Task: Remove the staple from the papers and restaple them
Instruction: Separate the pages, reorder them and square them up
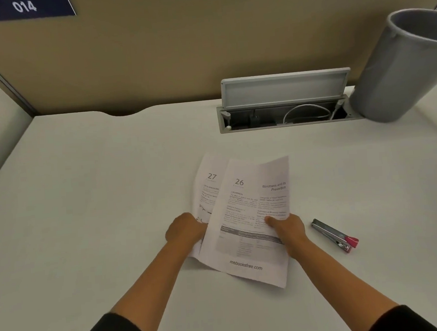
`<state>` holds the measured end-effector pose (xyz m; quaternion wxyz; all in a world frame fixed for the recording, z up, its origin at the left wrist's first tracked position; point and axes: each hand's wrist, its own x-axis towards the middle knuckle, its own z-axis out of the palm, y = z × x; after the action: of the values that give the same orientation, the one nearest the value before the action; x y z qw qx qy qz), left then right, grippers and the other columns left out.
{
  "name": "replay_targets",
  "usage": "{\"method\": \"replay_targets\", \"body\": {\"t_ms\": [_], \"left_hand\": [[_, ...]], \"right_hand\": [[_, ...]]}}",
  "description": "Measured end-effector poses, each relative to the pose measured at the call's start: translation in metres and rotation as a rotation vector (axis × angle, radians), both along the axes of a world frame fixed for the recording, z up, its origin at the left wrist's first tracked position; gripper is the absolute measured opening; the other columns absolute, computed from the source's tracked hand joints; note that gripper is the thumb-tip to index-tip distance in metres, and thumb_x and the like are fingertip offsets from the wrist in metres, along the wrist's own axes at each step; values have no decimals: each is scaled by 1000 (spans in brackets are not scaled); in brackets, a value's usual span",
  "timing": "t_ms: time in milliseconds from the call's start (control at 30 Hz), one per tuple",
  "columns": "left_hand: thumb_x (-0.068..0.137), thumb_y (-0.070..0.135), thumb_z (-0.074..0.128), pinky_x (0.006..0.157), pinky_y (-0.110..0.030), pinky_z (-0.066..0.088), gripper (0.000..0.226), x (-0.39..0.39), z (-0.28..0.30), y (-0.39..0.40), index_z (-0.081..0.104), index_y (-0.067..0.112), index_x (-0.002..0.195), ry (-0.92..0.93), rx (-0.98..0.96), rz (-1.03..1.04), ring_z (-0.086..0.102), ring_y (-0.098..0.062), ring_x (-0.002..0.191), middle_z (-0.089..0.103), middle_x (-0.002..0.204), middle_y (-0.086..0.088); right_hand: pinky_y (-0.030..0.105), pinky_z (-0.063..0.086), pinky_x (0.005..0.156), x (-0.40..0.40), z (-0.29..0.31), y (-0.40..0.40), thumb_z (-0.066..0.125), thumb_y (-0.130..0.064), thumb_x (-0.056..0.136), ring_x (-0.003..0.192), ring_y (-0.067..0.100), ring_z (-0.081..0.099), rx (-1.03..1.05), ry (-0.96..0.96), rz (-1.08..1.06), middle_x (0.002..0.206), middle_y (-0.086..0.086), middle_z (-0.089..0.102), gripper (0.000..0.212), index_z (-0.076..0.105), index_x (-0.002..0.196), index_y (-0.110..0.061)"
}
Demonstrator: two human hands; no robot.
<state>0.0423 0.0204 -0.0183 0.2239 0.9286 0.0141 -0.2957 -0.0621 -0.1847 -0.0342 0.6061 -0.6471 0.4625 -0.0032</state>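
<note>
Two printed sheets are held just above the white desk in the middle of the head view. The top page, numbered 26 [252, 214], overlaps the under page, numbered 27 [208, 184], which sticks out to the left. My left hand [185, 228] grips the left edge of the papers. My right hand [286, 229] pinches the right edge of page 26, thumb on top. A small silver stapler with a pink end [336, 235] lies on the desk just right of my right hand. No staple can be made out.
A grey waste bin [402, 69] stands at the back right. Beside it, an open cable hatch [286, 114] with its lid raised holds white cables. A beige partition wall [152, 53] closes the desk's far side.
</note>
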Motion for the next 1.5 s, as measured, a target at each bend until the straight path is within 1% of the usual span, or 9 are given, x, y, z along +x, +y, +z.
{"method": "replay_targets", "body": {"t_ms": [267,400,600,767,1033,1167,1300,1400,1500], "left_hand": [[84,5,51,62,-31,42,9,-31,-5,22,48,12,79,140,-586,433,52,-23,74,56,84,-8],[83,-4,37,58,-30,51,27,-45,-6,31,59,10,92,247,-616,434,64,-25,74,69,89,-9],[92,25,51,59,-30,50,18,-47,-5,25,55,9,98,257,-656,451,63,-22,75,66,93,-9],[83,9,64,67,-27,49,38,-46,-7,19,39,17,110,132,-613,283,57,-19,91,52,103,2],[88,2,50,58,-19,47,24,-43,-7,17,46,18,106,167,-645,227,58,-8,85,59,104,1],[91,-1,46,66,-16,50,30,-45,-4,22,50,24,107,114,-749,224,63,-10,92,63,108,1],[92,0,47,75,-20,54,32,-47,-1,30,55,27,105,28,-876,182,66,-14,98,67,112,2],[92,0,48,76,-16,53,30,-44,7,33,57,24,107,-84,-951,174,67,-8,96,67,111,3],[91,-1,48,74,-11,51,32,-37,20,34,56,28,102,-183,-982,164,66,1,90,67,104,6]], "right_hand": [[39,55,78,7,3,-5,71,-8,78,88,30,66,141,19,108,106,14,68,27,65,105,-8],[36,55,72,11,3,0,72,-9,78,86,27,66,146,41,161,108,14,68,28,64,105,-8],[42,54,87,15,4,3,72,-11,78,96,30,66,11,78,309,111,14,68,34,64,110,-6],[41,54,87,28,11,3,72,-14,78,96,29,66,-107,79,435,111,12,68,35,64,110,-5],[34,52,83,38,5,-2,75,-26,73,99,24,63,-466,66,622,110,6,68,36,62,104,-14],[40,40,98,39,-2,-7,77,-37,70,122,30,41,-662,41,480,129,11,48,67,50,127,-14],[35,43,91,38,8,-10,80,-21,70,105,20,53,15,-228,190,124,9,48,101,12,145,-19],[35,54,81,36,26,-15,76,-22,72,100,26,66,420,-345,237,118,8,65,71,43,134,-12],[36,57,82,40,49,-7,76,-24,68,102,25,67,311,-459,390,110,6,71,41,66,107,-19]]}}
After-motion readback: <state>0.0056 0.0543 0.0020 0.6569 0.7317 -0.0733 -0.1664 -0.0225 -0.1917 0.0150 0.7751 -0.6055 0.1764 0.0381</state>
